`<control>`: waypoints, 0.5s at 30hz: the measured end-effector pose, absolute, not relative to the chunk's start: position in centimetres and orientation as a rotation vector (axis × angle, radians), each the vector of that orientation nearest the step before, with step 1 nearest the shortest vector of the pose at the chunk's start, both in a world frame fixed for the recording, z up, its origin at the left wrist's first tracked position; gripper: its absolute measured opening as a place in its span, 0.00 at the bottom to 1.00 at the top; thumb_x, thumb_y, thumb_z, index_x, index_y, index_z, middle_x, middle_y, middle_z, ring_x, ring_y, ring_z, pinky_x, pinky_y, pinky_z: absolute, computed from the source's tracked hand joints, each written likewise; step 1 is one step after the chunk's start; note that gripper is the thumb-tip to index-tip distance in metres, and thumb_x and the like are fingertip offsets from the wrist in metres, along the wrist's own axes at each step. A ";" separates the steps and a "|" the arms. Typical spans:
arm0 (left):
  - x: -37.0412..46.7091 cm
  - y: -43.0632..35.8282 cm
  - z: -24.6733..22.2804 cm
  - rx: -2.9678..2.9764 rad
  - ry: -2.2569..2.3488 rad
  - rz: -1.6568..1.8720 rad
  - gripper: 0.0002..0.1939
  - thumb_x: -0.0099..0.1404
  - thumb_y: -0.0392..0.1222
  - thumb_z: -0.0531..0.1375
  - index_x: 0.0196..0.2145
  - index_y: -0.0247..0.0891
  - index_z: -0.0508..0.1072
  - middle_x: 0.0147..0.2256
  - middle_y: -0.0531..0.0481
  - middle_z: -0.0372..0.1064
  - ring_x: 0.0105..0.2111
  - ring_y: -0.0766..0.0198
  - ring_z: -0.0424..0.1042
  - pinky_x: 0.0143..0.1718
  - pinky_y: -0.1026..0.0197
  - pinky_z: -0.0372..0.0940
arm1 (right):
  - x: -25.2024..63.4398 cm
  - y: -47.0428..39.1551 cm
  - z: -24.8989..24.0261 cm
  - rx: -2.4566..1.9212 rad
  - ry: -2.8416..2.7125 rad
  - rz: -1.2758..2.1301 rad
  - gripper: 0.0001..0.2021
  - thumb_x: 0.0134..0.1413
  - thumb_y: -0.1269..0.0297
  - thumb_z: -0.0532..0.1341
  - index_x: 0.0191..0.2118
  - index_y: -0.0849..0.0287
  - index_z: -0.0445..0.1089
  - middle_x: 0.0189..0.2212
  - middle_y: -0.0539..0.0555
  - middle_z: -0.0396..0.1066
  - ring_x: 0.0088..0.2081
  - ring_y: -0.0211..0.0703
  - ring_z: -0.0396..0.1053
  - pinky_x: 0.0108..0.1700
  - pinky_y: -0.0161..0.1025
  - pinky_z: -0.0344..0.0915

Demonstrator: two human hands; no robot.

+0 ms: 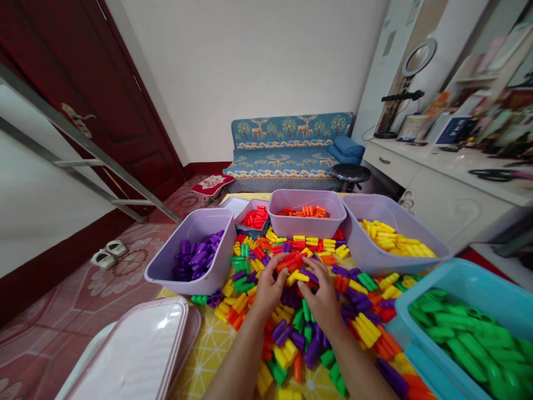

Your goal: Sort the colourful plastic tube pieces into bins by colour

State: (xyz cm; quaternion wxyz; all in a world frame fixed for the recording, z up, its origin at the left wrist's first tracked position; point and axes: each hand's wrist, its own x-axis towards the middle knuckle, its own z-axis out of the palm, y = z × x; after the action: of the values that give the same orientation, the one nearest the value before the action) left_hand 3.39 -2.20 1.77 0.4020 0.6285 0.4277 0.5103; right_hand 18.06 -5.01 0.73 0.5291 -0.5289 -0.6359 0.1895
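Observation:
Over a heap of mixed plastic toy pieces (287, 353), my two hands face each other at the middle of the table. My left hand (268, 283) is curled round red plastic pieces (290, 261), with its thumb toward me. Between the thumbs sits a yellow plastic piece (298, 276), which my right hand (321, 291) grips at its near side. The right index finger reaches forward over the heap. Parts of the fingertips are hidden by the pieces. Red, yellow, green, purple and orange tube-like pieces surround both hands, several joined side by side.
Lilac tubs hold purple pieces (195, 258), orange pieces (310, 211) and yellow pieces (391, 239). A small box has red pieces (255, 218); a turquoise tub (410, 339) has green ones. Pale lids (137, 347) lie at left. Beyond stand a sofa (287, 158) and stool (350, 173).

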 end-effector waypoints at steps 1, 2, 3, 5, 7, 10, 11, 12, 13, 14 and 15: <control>3.4 -2.2 1.8 1.574 1.091 1.302 0.16 0.63 0.41 0.56 0.49 0.38 0.69 0.48 0.45 0.70 0.51 0.56 0.67 0.54 0.51 0.59 | 18.1 -5.0 0.7 -1.271 -1.508 0.450 0.23 0.50 0.69 0.57 0.55 0.56 0.61 0.53 0.58 0.62 0.57 0.50 0.58 0.60 0.52 0.55; 3.4 -2.2 1.8 1.557 1.099 1.310 0.16 0.63 0.40 0.56 0.48 0.38 0.69 0.48 0.45 0.70 0.50 0.56 0.67 0.53 0.52 0.60 | 18.1 -5.1 0.8 -1.274 -1.498 0.451 0.24 0.50 0.69 0.57 0.55 0.56 0.61 0.53 0.58 0.61 0.57 0.50 0.58 0.60 0.53 0.55; 3.4 -2.2 1.8 1.537 1.102 1.319 0.16 0.62 0.40 0.56 0.48 0.37 0.68 0.47 0.45 0.70 0.49 0.56 0.68 0.52 0.54 0.61 | 18.0 -5.1 0.8 -1.273 -1.492 0.456 0.24 0.50 0.69 0.57 0.55 0.56 0.61 0.53 0.58 0.61 0.57 0.50 0.57 0.60 0.53 0.55; 3.4 -2.2 1.6 1.490 1.091 1.332 0.17 0.62 0.40 0.57 0.49 0.38 0.66 0.46 0.46 0.70 0.46 0.57 0.69 0.50 0.55 0.63 | 18.0 -5.2 1.0 -1.261 -1.478 0.476 0.24 0.51 0.68 0.57 0.55 0.55 0.60 0.53 0.58 0.62 0.57 0.50 0.58 0.59 0.52 0.56; 3.4 -2.1 1.3 1.449 1.080 1.339 0.18 0.62 0.41 0.56 0.50 0.38 0.65 0.45 0.46 0.70 0.46 0.58 0.70 0.49 0.56 0.63 | 17.9 -5.2 1.0 -1.258 -1.458 0.500 0.23 0.52 0.66 0.57 0.56 0.55 0.60 0.52 0.58 0.63 0.55 0.50 0.60 0.58 0.52 0.58; 3.3 -2.0 0.9 1.416 1.096 1.321 0.18 0.63 0.43 0.56 0.50 0.38 0.64 0.44 0.46 0.71 0.43 0.58 0.71 0.46 0.57 0.65 | 17.9 -5.2 0.9 -1.278 -1.409 0.502 0.22 0.54 0.62 0.58 0.55 0.55 0.61 0.51 0.59 0.64 0.54 0.50 0.62 0.57 0.53 0.59; 3.3 -2.0 0.8 1.410 1.102 1.314 0.19 0.63 0.43 0.56 0.51 0.38 0.65 0.44 0.46 0.71 0.42 0.59 0.71 0.44 0.58 0.66 | 17.9 -5.2 0.9 -1.287 -1.390 0.490 0.21 0.54 0.61 0.58 0.55 0.55 0.61 0.51 0.59 0.64 0.54 0.50 0.62 0.57 0.53 0.59; 3.3 -2.0 0.8 1.403 1.106 1.308 0.19 0.63 0.44 0.57 0.51 0.38 0.65 0.44 0.46 0.71 0.41 0.59 0.71 0.42 0.59 0.66 | 17.9 -5.2 0.8 -1.296 -1.372 0.474 0.21 0.54 0.61 0.58 0.54 0.55 0.62 0.51 0.59 0.63 0.54 0.51 0.62 0.57 0.53 0.59; 3.3 -2.0 0.8 1.395 1.107 1.302 0.19 0.62 0.44 0.57 0.51 0.38 0.65 0.43 0.46 0.71 0.39 0.60 0.71 0.40 0.60 0.67 | 17.9 -5.1 0.7 -1.307 -1.357 0.460 0.21 0.54 0.60 0.58 0.54 0.56 0.62 0.52 0.60 0.63 0.54 0.51 0.62 0.57 0.53 0.59; 3.3 -2.0 0.9 1.384 1.102 1.293 0.19 0.62 0.44 0.58 0.50 0.38 0.66 0.42 0.47 0.71 0.37 0.61 0.71 0.37 0.61 0.67 | 17.9 -5.1 0.7 -1.320 -1.343 0.453 0.21 0.54 0.60 0.59 0.53 0.56 0.63 0.52 0.60 0.63 0.54 0.51 0.62 0.57 0.53 0.59; 3.3 -2.1 1.0 1.369 1.093 1.285 0.19 0.61 0.45 0.58 0.50 0.39 0.66 0.40 0.48 0.71 0.35 0.62 0.71 0.34 0.63 0.67 | 18.0 -5.0 0.6 -1.333 -1.333 0.462 0.21 0.54 0.59 0.59 0.54 0.57 0.63 0.53 0.60 0.63 0.55 0.51 0.61 0.57 0.53 0.59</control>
State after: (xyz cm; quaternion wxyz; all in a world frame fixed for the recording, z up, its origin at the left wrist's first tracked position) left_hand 3.30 -2.09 0.96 0.4658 0.5578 0.4451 0.5233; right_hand 17.97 -5.00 0.63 0.5649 -0.5666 -0.5668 0.1964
